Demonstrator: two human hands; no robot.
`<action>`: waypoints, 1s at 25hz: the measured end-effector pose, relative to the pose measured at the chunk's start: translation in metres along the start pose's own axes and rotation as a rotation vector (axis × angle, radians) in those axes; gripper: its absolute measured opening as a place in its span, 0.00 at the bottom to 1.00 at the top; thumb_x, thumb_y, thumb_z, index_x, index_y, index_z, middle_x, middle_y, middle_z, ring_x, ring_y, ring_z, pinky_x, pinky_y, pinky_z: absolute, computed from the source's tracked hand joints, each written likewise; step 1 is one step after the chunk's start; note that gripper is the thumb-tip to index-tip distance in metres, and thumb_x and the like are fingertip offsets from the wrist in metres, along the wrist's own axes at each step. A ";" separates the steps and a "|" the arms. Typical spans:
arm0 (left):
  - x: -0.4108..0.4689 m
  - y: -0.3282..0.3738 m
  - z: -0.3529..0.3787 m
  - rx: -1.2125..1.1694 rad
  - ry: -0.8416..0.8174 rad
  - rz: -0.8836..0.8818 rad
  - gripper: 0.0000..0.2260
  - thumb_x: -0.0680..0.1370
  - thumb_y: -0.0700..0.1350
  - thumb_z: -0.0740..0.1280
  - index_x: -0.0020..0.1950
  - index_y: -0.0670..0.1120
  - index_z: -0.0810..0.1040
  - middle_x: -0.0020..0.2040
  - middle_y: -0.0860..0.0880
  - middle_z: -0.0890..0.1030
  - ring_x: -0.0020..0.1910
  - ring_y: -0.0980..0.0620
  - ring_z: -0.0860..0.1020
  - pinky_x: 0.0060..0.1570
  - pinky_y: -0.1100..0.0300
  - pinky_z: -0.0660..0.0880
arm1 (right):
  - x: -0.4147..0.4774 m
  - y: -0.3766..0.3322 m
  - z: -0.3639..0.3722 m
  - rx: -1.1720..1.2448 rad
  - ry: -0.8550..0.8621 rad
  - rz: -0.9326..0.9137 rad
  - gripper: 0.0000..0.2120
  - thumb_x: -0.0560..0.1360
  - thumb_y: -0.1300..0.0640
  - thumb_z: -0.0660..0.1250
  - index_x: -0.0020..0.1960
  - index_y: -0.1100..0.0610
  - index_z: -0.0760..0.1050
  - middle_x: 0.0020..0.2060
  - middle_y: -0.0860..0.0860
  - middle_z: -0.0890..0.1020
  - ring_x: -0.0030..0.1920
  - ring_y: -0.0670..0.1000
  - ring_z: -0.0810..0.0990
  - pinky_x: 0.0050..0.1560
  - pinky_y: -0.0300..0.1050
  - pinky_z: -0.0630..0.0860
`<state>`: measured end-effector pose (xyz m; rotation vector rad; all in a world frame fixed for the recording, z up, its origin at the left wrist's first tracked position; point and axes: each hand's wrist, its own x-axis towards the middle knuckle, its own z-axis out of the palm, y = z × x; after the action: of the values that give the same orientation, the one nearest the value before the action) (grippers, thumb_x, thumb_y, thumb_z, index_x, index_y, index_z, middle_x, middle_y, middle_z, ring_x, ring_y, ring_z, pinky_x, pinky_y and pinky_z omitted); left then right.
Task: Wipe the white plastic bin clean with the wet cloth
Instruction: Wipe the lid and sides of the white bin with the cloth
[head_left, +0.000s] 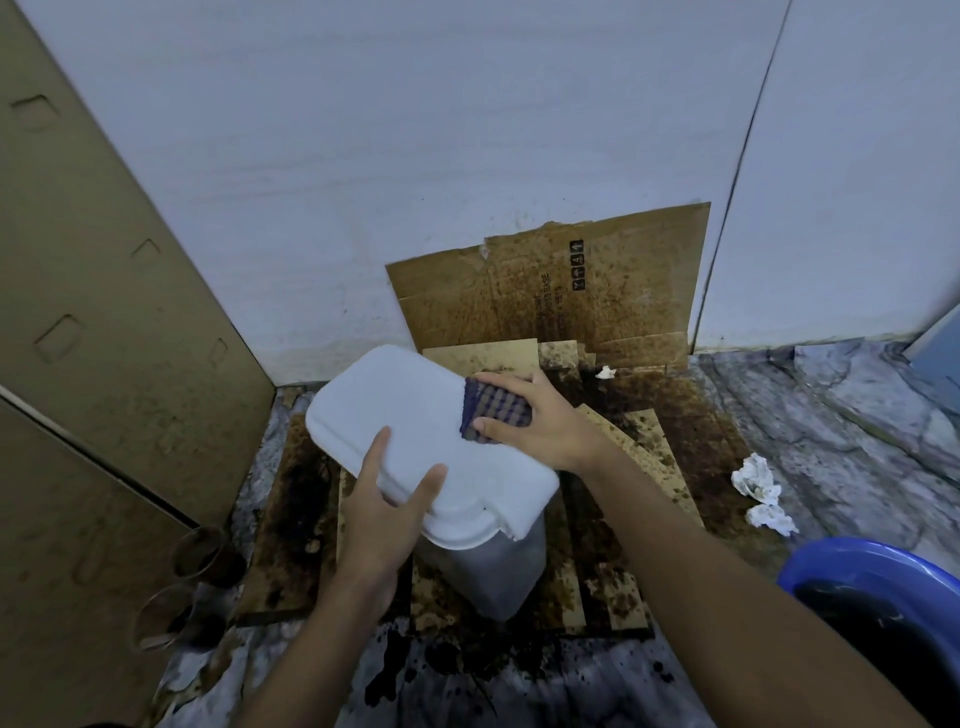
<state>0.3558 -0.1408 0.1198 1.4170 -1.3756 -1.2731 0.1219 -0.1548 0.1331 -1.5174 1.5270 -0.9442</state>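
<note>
The white plastic bin (400, 415) stands on stained cardboard on the floor, seen from above with its white lid on top and its greyish body below. My left hand (382, 514) grips the lid's near edge, thumb on top and fingers spread. My right hand (540, 421) presses a folded dark blue checked cloth (496, 410) flat against the lid's far right side.
Stained cardboard sheets (597, 291) cover the floor and lean on the white wall. A blue basin (878, 571) with dark water sits at the right. Crumpled tissues (758, 483) lie on the floor. Two dirty clear cups (200, 561) stand at the left by a brown panel (104, 312).
</note>
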 end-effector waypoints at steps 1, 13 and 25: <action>-0.006 -0.004 0.001 -0.002 0.021 -0.007 0.40 0.68 0.58 0.78 0.78 0.62 0.64 0.71 0.57 0.70 0.66 0.53 0.73 0.63 0.50 0.77 | 0.008 0.001 -0.001 -0.003 -0.040 -0.005 0.29 0.72 0.43 0.76 0.72 0.40 0.71 0.62 0.46 0.68 0.64 0.46 0.72 0.67 0.42 0.73; -0.025 -0.018 0.012 0.150 -0.145 -0.003 0.42 0.75 0.53 0.73 0.82 0.60 0.51 0.79 0.55 0.61 0.68 0.55 0.68 0.63 0.58 0.72 | 0.019 0.039 -0.005 -0.035 -0.105 0.006 0.27 0.76 0.39 0.69 0.73 0.40 0.70 0.60 0.47 0.68 0.62 0.50 0.73 0.67 0.47 0.73; -0.025 0.017 0.037 0.767 -0.140 0.453 0.31 0.74 0.71 0.64 0.75 0.69 0.62 0.62 0.58 0.63 0.64 0.54 0.66 0.63 0.50 0.69 | -0.033 0.053 -0.006 0.220 0.235 0.000 0.23 0.80 0.42 0.63 0.74 0.44 0.68 0.58 0.52 0.65 0.60 0.47 0.72 0.62 0.40 0.73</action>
<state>0.3186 -0.1141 0.1324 1.3645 -2.2740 -0.5630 0.0933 -0.1213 0.0889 -1.2853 1.5259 -1.2829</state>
